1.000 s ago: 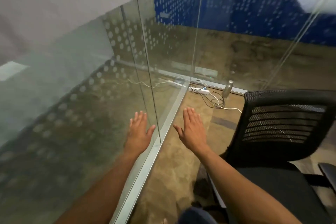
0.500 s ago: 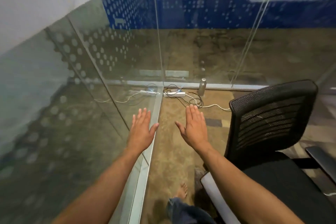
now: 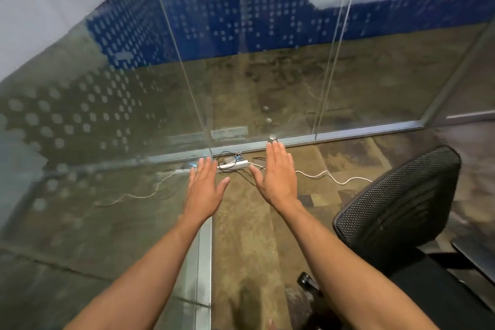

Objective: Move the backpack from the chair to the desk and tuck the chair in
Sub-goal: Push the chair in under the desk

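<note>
Both hands are stretched out flat and empty, palms down, fingers spread: the left hand [image 3: 205,190] at 11 o'clock, the right hand [image 3: 277,177] at 12. The black mesh chair [image 3: 396,211] stands at 4 o'clock, its seat bare. A power strip [image 3: 232,165] lies by the glass wall [image 3: 267,75].

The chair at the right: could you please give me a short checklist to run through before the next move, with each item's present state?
1. Left hand free: ok, open and flat, holding nothing.
2. Right hand free: ok, open, holding nothing.
3. Chair in view: ok, mesh back at the right.
4. Backpack located: not ok, none shows on the visible part of the seat.
5. Desk located: cannot tell, none clearly in view.
6. Floor clear: not ok, white cable and power strip lie near the glass wall.
</note>
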The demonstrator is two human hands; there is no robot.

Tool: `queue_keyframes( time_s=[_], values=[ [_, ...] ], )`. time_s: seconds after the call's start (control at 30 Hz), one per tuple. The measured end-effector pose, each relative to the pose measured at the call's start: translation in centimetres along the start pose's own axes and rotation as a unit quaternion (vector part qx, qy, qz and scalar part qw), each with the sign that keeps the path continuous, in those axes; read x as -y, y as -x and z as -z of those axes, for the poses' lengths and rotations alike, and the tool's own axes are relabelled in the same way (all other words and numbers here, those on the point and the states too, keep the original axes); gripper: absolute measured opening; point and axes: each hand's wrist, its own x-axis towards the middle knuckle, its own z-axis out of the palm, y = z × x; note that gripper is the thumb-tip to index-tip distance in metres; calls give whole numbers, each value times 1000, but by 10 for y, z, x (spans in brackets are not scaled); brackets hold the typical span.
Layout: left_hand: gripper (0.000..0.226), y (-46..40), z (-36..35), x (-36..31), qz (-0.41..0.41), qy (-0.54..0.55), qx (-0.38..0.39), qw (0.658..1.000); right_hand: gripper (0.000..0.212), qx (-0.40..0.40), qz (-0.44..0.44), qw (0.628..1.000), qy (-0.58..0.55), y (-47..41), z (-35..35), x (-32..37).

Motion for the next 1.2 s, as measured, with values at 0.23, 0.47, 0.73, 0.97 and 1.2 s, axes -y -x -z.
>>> queue_keyframes(
  time_s=[0.23,0.47,0.73,0.97,1.2],
  values=[
    [67,-111,-28,-12,-44,26,31,998,73,-32,-64,997,28,-59,-6,-36],
    [67,-243,-68,-49,-141,35,68,987,73,-69,-196,976,57,-117,-4,-100],
    [66,-336,-110,-113,-268,46,148,951,73,-121,-325,932,102,-151,15,-136],
    [65,-358,-156,-185,-368,75,200,905,76,-143,-413,888,143,-155,41,-176],
    [66,-376,-199,-272,-460,96,239,850,74,-218,-467,842,159,-159,80,-225]
  ],
)
